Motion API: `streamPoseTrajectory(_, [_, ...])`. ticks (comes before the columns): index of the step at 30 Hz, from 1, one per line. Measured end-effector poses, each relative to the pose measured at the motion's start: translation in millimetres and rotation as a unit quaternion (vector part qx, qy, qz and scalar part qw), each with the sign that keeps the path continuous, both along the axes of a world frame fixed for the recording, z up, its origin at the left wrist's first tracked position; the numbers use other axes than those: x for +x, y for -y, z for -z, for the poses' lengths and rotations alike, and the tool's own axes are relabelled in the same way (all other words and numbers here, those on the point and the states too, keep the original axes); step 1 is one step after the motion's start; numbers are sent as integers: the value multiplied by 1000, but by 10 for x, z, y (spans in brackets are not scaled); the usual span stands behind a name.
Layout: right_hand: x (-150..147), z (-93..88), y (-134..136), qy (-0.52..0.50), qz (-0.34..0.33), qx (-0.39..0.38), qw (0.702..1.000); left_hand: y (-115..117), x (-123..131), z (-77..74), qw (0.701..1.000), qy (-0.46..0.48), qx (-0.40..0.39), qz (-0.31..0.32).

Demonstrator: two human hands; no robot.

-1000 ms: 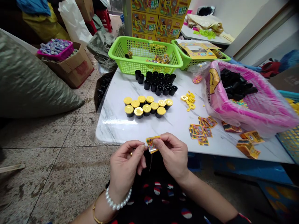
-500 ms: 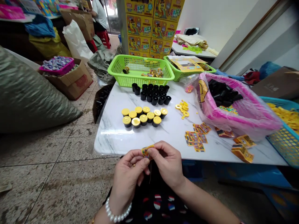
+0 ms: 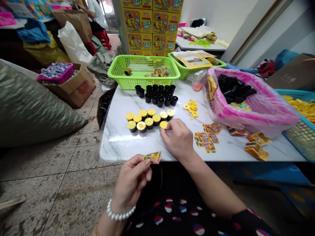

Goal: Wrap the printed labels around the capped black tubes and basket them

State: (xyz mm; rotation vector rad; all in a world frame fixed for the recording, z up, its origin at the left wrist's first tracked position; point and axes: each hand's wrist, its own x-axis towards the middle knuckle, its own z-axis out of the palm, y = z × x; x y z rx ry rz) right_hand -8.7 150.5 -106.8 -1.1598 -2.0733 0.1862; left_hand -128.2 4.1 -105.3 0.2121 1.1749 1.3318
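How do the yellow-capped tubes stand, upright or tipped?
Upright: the yellow-capped tubes stand on the marble table with their caps facing up.

- white marble worktop (image 3: 118, 144)
- yellow-capped black tubes (image 3: 144, 119), grouped mid-top
- uncapped black tubes (image 3: 157, 96) just behind them
- yellow rings (image 3: 191, 109) to their right
- printed wrappers (image 3: 205, 137), lying flat
- wrapper pile (image 3: 256, 152) near the right edge
- two green baskets (image 3: 144, 83) along the far edge
- pink-lined basket (image 3: 246, 121), right

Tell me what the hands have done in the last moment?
The right hand has let go of the small yellow printed packet and reached forward to a yellow-capped black tube on the white marble table. The left hand keeps the packet. The other capped tubes stay grouped as before.
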Motion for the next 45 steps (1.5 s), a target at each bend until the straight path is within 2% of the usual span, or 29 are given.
streamPoseTrajectory(2, [77,-40,95,-109,-35,-74,991,-8,-51,9,1000,25,2,2])
streamPoseTrajectory(3, [132,-75,149,-173,-67,-133,974,-11,-72,12,999,39,3,0])
streamPoseTrajectory(4, [192,-112,203,-235,-108,-201,945,-16,-88,14,999,53,4,-1])
streamPoseTrajectory(6, [301,-173,299,-327,-195,-336,861,-28,-106,13,997,77,9,-2])
streamPoseTrajectory(8, [368,-191,369,-371,-250,-433,783,-42,-103,12,996,93,14,1])
streamPoseTrajectory(9, [383,-183,394,-383,-259,-460,758,-49,-96,11,995,98,16,2])
streamPoseTrajectory(11, [381,-147,420,-397,-251,-481,740,-60,-76,10,995,99,16,3])
streamPoseTrajectory(17, [334,-132,444,-396,-189,-488,754,-71,-17,-7,996,89,11,9])
streamPoseTrajectory(24, [343,-183,609,-371,-243,-462,768,-99,16,-1,993,115,17,0])
streamPoseTrajectory(30, [381,-95,635,-347,-222,-390,824,-68,1,51,989,147,29,-4])
streamPoseTrajectory(32, [403,-93,625,-341,-232,-370,833,-55,-12,52,985,167,37,1])
streamPoseTrajectory(39, [484,-126,603,-317,-305,-356,825,-47,-53,26,976,212,39,28])
streamPoseTrajectory(45, [432,-63,635,-326,-274,-319,847,-52,10,22,991,132,32,6])
